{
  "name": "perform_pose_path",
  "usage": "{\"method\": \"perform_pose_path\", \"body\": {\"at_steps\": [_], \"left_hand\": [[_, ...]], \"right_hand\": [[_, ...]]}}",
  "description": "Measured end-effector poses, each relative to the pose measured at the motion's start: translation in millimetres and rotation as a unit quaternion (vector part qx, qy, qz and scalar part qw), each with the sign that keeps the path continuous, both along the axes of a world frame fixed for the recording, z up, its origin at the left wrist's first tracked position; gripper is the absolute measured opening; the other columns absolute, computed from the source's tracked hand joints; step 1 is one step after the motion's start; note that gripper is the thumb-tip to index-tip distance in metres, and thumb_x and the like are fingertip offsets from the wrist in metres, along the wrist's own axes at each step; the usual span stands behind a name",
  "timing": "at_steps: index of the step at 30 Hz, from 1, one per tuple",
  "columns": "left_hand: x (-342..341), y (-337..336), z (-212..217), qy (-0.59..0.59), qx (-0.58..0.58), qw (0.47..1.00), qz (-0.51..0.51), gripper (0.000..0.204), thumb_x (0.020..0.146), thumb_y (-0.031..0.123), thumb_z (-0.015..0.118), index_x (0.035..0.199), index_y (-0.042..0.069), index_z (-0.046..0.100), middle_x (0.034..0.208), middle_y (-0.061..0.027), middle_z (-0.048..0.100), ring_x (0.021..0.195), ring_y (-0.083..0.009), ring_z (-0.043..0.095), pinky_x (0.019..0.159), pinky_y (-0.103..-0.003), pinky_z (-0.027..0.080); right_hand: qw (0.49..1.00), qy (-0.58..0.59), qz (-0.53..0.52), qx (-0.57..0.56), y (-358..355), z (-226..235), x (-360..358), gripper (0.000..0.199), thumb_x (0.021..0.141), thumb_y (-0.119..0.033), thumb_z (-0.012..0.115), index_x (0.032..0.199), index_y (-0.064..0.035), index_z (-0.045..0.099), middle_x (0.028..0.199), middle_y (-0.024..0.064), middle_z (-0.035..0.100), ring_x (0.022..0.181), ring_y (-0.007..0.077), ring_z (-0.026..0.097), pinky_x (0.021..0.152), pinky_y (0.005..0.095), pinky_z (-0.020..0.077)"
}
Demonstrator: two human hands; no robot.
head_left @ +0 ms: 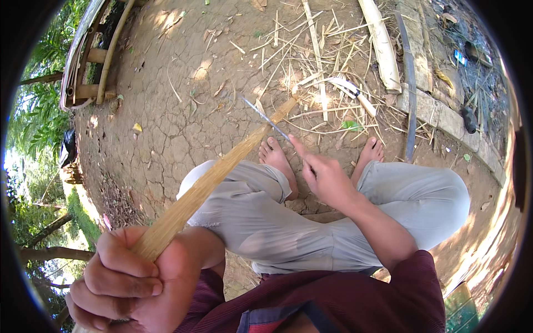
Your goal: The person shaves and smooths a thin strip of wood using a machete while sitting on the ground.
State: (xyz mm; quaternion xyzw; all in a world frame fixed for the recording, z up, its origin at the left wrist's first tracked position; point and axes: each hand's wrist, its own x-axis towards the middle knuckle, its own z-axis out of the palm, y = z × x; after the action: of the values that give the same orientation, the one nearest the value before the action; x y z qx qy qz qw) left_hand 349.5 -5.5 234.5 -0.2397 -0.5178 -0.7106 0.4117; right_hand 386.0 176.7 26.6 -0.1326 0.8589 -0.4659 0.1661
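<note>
In my left hand [123, 280], close to the camera, the fingers wrap round one end of a long, flat bamboo strip [205, 191]. The strip slants away to the upper right, over my left knee, and its far tip lies near the ground. My right hand [328, 178] is closed on a knife, with the index finger stretched along it. The thin blade [262, 114] crosses the strip near its far end and seems to touch it. The knife's handle is hidden inside the hand. My bare feet rest on the soil beyond my knees.
Several shavings and thin strips [333, 61] litter the cracked soil ahead. Among them lies a curved sickle [355, 93] with a wooden handle. To the right are a thick split pole [382, 47], a long dark bar [410, 83] and a plank edge [444, 119]. A bamboo frame [97, 58] stands far left.
</note>
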Motion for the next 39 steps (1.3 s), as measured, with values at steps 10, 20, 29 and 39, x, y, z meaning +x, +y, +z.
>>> {"method": "perform_pose_path", "body": {"at_steps": [10, 20, 29, 39], "left_hand": [[-3, 0, 1, -0.005, 0.016, 1.000, 0.003, 0.037, 0.095, 0.045, 0.052, 0.079, 0.011, 0.050, 0.055, 0.0056, 0.038, 0.037, -0.0069, 0.030, 0.039, -0.022, 0.022], [-5, -12, 1, -0.014, 0.041, 0.997, -0.061, 0.032, 0.090, 0.043, 0.055, 0.081, 0.013, 0.049, 0.058, 0.0047, 0.039, 0.038, -0.0068, 0.030, 0.040, -0.023, 0.021], [-5, -13, 3, -0.034, 0.023, 0.993, -0.107, 0.038, 0.086, 0.049, 0.057, 0.082, 0.013, 0.046, 0.058, 0.0026, 0.038, 0.040, -0.0088, 0.031, 0.041, -0.025, 0.022], [-5, -23, -6, -0.035, -0.052, 0.996, 0.056, 0.027, 0.102, 0.032, 0.042, 0.088, 0.014, 0.029, 0.055, 0.0032, 0.030, 0.036, -0.0062, 0.020, 0.033, -0.022, 0.018]], "right_hand": [[0.995, 0.001, -0.056, 0.086, 3, -49, 13, 0.066, 0.089, -0.013, 0.061, 0.149, -0.0245, 0.038, 0.084, 0.0147, 0.065, 0.063, 0.0319, 0.066, 0.053, 0.0419, 0.0551], [0.989, -0.034, -0.046, 0.134, 10, -79, -5, 0.073, 0.089, -0.013, 0.058, 0.153, -0.0344, 0.028, 0.083, 0.0141, 0.065, 0.058, 0.0359, 0.063, 0.056, 0.0481, 0.0537], [0.984, -0.064, -0.048, 0.161, 5, -90, -13, 0.072, 0.091, -0.013, 0.053, 0.154, -0.0342, 0.025, 0.076, 0.0195, 0.065, 0.062, 0.0367, 0.065, 0.061, 0.0488, 0.0551], [0.974, -0.146, -0.128, 0.116, 1, -102, -11, 0.048, 0.094, -0.020, 0.049, 0.141, -0.0120, 0.041, 0.077, 0.0235, 0.065, 0.070, 0.0375, 0.066, 0.067, 0.0476, 0.0531]]}}
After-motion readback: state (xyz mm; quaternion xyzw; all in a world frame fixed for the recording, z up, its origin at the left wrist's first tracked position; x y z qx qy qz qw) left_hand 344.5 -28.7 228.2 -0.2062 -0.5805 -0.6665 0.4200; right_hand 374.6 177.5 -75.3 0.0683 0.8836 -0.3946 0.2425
